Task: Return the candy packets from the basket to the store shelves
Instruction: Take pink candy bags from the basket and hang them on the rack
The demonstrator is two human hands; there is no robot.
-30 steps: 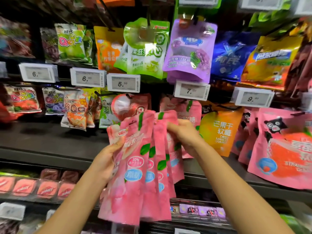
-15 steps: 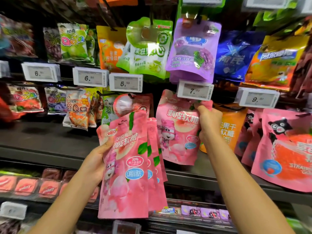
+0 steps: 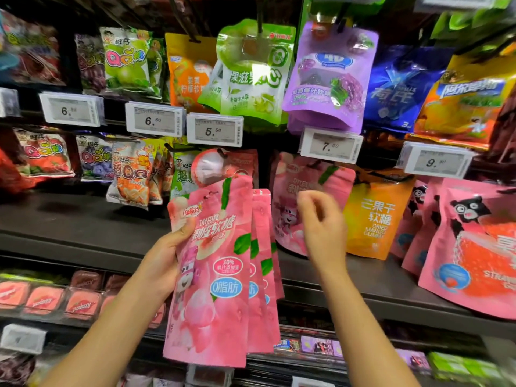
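My left hand (image 3: 164, 261) grips a fan of pink peach candy packets (image 3: 217, 289) by their left edge, thumb across the front one, held in front of the shelf. A matching pink peach packet (image 3: 290, 188) hangs on a hook just under the 7.00 price tag (image 3: 331, 145). My right hand (image 3: 321, 224) hovers in front of that hung packet, fingers loosely curled and holding nothing. It is a little to the right of the packets in my left hand. No basket is in view.
Hooks carry many other candy bags: an orange mango gummy bag (image 3: 375, 219) and pink strawberry bags (image 3: 472, 247) to the right, green (image 3: 254, 71) and purple (image 3: 329, 79) bags above. A dark shelf ledge (image 3: 83, 227) runs below. Boxed sweets (image 3: 44, 300) sit lower left.
My right hand took one pink packet from the fan, lifted it to the hook under the 7.00 tag, let go, and has come back down empty.
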